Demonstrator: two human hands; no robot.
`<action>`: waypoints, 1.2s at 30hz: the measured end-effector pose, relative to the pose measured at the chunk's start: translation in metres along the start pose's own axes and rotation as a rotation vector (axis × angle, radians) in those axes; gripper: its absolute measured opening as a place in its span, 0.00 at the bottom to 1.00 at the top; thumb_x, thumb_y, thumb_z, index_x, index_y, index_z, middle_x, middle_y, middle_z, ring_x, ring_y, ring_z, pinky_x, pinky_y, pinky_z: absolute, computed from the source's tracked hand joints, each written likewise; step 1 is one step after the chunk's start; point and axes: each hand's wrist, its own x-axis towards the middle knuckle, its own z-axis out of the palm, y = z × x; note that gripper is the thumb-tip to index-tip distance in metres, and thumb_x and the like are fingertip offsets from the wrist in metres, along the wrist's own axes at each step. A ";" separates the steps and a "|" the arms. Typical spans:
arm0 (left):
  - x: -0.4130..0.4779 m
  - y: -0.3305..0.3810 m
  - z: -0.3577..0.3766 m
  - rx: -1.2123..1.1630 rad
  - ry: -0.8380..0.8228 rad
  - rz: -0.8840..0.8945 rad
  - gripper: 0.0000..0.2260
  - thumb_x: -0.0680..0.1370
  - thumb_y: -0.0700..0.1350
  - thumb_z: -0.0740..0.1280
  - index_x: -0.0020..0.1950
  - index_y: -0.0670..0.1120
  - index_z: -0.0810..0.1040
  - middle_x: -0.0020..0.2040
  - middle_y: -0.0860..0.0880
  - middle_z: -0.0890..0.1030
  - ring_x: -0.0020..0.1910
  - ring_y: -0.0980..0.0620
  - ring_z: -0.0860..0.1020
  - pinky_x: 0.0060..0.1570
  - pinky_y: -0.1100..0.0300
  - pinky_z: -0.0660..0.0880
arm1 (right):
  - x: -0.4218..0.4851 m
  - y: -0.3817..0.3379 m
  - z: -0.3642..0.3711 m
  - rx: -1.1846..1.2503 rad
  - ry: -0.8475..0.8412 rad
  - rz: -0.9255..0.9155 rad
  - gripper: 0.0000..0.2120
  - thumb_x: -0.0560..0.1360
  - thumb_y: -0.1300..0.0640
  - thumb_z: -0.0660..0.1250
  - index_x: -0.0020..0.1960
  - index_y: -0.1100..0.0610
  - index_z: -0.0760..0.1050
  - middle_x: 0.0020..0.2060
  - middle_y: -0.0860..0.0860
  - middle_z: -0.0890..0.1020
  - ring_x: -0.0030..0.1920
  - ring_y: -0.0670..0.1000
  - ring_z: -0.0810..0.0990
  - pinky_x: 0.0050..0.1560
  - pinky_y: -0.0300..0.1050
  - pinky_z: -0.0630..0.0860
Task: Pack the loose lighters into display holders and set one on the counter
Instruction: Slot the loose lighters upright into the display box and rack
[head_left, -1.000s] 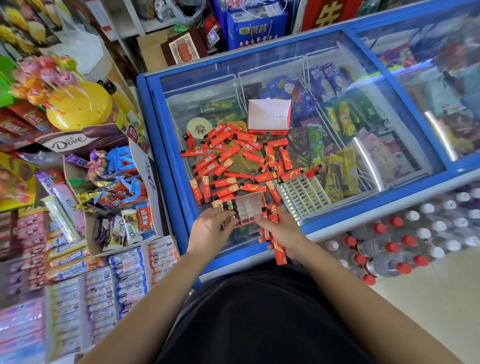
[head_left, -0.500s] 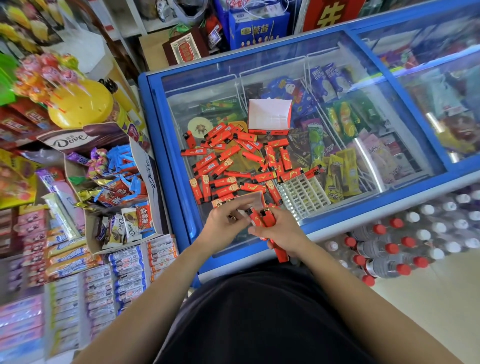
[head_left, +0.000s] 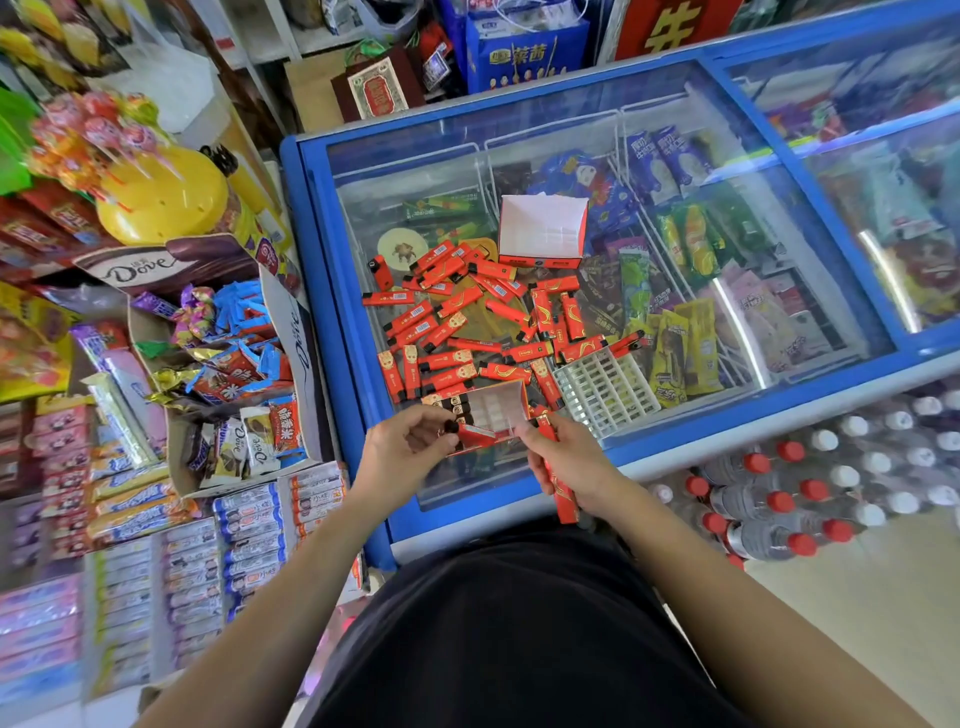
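Note:
Several loose red lighters (head_left: 457, 332) lie scattered on the freezer's glass lid (head_left: 779, 291). At the lid's near edge sits a red display holder (head_left: 493, 408) with a few lighters standing in its left slots. My left hand (head_left: 410, 447) pinches one red lighter (head_left: 470, 434) by its black top, just in front of the holder. My right hand (head_left: 569, 457) grips a bundle of red lighters (head_left: 563, 493) to the holder's right. A white plastic grid insert (head_left: 605, 389) lies to the right. An empty red box (head_left: 543, 231) stands behind the pile.
The freezer's blue frame (head_left: 311, 249) borders shelves of sweets on the left, with a Dove box (head_left: 208, 338) and a yellow lollipop stand (head_left: 161, 195). Packs of bottled water (head_left: 810, 488) lie on the floor to the right.
My left hand took a lighter from the bundle and drew back left with it. The right hand with the bundle moved slightly right and nearer to me.

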 end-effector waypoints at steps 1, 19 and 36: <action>-0.002 -0.001 0.001 0.010 0.028 0.006 0.10 0.75 0.41 0.77 0.54 0.50 0.84 0.44 0.53 0.83 0.43 0.58 0.80 0.46 0.68 0.77 | 0.001 -0.001 -0.001 0.052 -0.013 0.017 0.15 0.80 0.48 0.68 0.50 0.61 0.72 0.30 0.55 0.76 0.25 0.51 0.71 0.27 0.45 0.70; 0.000 -0.009 0.042 0.482 0.172 0.317 0.07 0.71 0.37 0.77 0.46 0.46 0.87 0.42 0.53 0.84 0.42 0.52 0.79 0.39 0.63 0.74 | 0.020 -0.006 -0.012 0.358 0.126 0.045 0.08 0.75 0.63 0.74 0.49 0.58 0.75 0.35 0.53 0.78 0.28 0.48 0.72 0.29 0.43 0.71; 0.005 -0.027 0.039 0.452 0.174 0.394 0.05 0.71 0.38 0.80 0.44 0.44 0.87 0.43 0.51 0.83 0.44 0.49 0.78 0.40 0.53 0.79 | 0.028 -0.021 -0.006 0.456 0.194 -0.030 0.07 0.78 0.63 0.71 0.48 0.56 0.73 0.31 0.51 0.74 0.28 0.48 0.71 0.30 0.41 0.73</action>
